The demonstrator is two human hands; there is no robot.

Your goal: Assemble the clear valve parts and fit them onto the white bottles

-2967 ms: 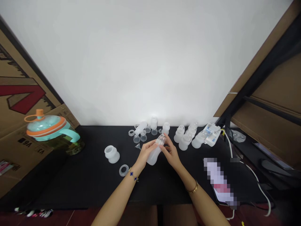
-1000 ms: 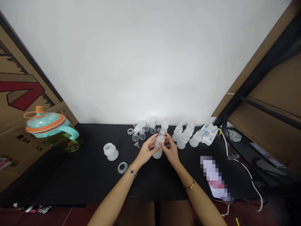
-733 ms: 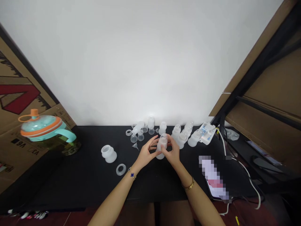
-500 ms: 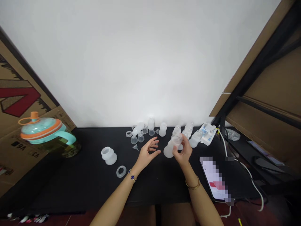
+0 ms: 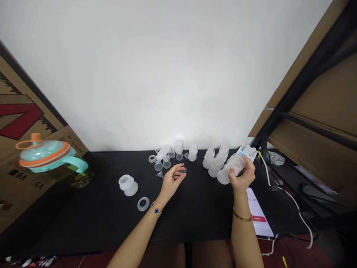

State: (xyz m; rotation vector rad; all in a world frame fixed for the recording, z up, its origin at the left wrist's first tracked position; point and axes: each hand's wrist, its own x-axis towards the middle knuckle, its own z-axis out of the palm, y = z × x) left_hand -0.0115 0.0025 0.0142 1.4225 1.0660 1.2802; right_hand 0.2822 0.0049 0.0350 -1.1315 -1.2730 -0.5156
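While apart, left fingers point(image 5: 174, 171) free, right fingers point(image 5: 248, 166) around frosted bottle point(image 5: 224, 175), greenish contents point(image 5: 83, 179) inside pitcher point(image 5: 46, 152)

A frosted white bottle point(image 5: 224, 175) is leaning in the grip of the right hand point(image 5: 242, 178), its clear, rounded top pointing up and to the right between thumb and fingers, its wide base facing down and to the left. The view is not showing whether that base is touching the black tabletop point(image 5: 198, 212). Just beside it, three similar bottles point(image 5: 215, 168) are standing close together, clear tops uppermost. A small clear piece is lying by the left hand point(image 5: 170, 182).
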